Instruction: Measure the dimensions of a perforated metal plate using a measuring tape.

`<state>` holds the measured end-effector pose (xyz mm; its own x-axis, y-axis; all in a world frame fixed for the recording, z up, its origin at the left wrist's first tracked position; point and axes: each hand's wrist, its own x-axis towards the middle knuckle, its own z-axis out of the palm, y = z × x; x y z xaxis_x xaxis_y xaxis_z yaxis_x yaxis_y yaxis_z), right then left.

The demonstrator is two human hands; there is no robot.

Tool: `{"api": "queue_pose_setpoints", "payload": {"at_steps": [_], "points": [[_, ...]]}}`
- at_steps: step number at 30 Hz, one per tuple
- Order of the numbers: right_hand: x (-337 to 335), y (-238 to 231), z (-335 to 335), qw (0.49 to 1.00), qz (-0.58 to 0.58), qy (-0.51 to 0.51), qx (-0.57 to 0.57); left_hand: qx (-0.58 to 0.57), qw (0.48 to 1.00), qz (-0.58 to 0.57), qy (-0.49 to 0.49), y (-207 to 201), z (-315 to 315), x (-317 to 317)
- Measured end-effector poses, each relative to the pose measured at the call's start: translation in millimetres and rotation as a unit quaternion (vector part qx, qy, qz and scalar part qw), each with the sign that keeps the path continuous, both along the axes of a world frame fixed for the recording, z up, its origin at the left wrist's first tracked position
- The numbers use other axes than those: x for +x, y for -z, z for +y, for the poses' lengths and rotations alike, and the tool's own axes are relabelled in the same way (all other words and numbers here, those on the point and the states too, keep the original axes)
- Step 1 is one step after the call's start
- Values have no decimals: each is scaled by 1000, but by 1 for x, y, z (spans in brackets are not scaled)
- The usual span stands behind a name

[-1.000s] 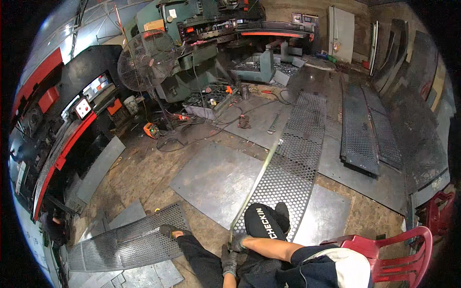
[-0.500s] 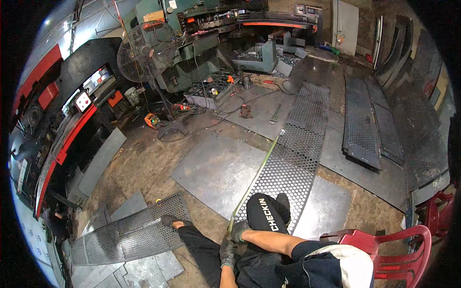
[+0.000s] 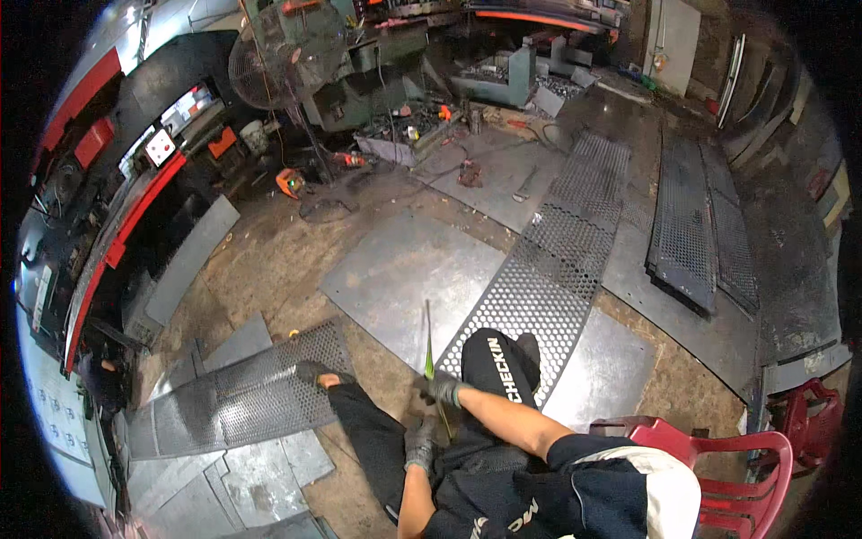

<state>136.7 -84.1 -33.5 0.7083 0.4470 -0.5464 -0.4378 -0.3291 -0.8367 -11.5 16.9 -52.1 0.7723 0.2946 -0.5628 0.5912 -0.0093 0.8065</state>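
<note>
My right hand (image 3: 440,388), in a dark grey glove, is closed around a thin yellow-green tape measure blade (image 3: 428,346). The blade rises from that hand toward the grey plate, and a thin length runs down below it past my left hand (image 3: 419,445). Also gloved in grey, my left hand is held lower and closer to my body, its fingers curled; what is inside them is hidden. Beneath my right knee lies a long perforated metal sheet (image 3: 530,310). A plain grey metal plate (image 3: 409,278) lies on the floor just beyond my hands.
Another perforated sheet (image 3: 242,395) lies at the left, by my left foot. More perforated panels (image 3: 682,225) are stacked on the right. A dark red plastic chair (image 3: 741,445) stands close by at my right. A pedestal fan (image 3: 287,63) and cables are farther off.
The tape blade, stretched along the perforated sheet's edge before, now reaches only a short way past my right hand. My hands have moved apart, the right one upward. My view has tilted down.
</note>
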Motion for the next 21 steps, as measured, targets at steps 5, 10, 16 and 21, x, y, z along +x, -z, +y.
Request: {"api": "queue_pose_setpoints", "payload": {"at_steps": [5, 10, 16, 21], "points": [[13, -25, -11, 973, 105, 43, 199, 166, 950, -115, 236, 3, -3, 11], [13, -61, -18, 957, 135, 175, 186, 109, 906, -2, 409, -11, -16, 17], [30, -49, -33, 900, 144, 286, 295, 218, 848, -104, 471, -23, -21, 19], [28, -64, -20, 877, 169, 365, 263, 263, 800, -231, 486, 19, 2, -3]]}}
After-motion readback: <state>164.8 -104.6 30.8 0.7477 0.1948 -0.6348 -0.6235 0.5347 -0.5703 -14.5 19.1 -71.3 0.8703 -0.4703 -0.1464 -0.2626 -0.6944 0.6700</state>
